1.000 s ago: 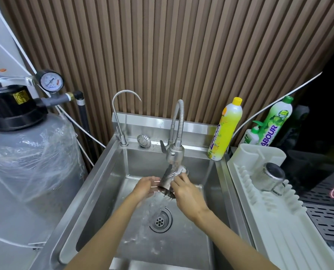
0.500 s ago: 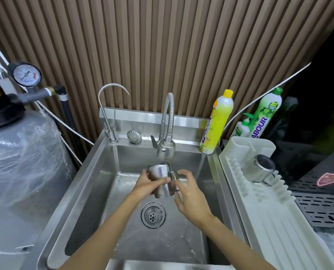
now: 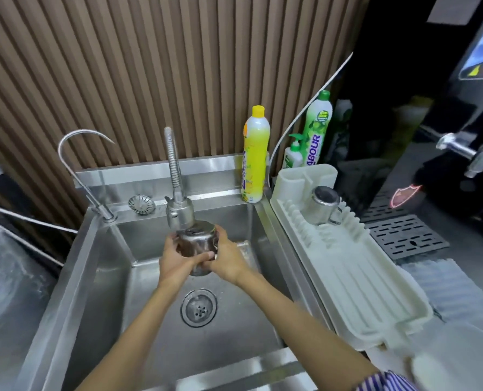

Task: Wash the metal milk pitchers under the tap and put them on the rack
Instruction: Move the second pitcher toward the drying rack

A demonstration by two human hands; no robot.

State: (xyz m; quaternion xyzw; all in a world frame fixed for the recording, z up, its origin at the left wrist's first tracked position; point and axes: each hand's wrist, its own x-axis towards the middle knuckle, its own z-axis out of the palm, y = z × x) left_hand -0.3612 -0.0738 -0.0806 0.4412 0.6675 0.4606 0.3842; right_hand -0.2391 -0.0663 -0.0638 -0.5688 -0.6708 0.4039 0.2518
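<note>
Head view: milk pitcher [image 3: 195, 246], upright axis, clasped in both grips, left hand [image 3: 175, 262] and right hand [image 3: 229, 259] wrapped around it, directly under the tap [image 3: 179, 213], mid-sink [image 3: 99, 277]. Rack [image 3: 356, 280] lies right, nearer the right hand; second pitcher [image 3: 323, 205] there. Versus half a second ago: pitcher raised closer to the spout.

Two forearms entered from the lower edge, both bare from wrist to elbow. The left hand [image 3: 175, 261] and the right hand [image 3: 229, 256] wore no gloves, rings or watch that could be made out. At the lower right corner the right arm ended in a short sleeve [image 3: 387, 382] of cloth striped in blue, purple and white, its stripes narrow and close-set. The left arm left the view before any sleeve appeared. The fingers [image 3: 203, 256] were slightly blurred, so the nails could not be judged.
</note>
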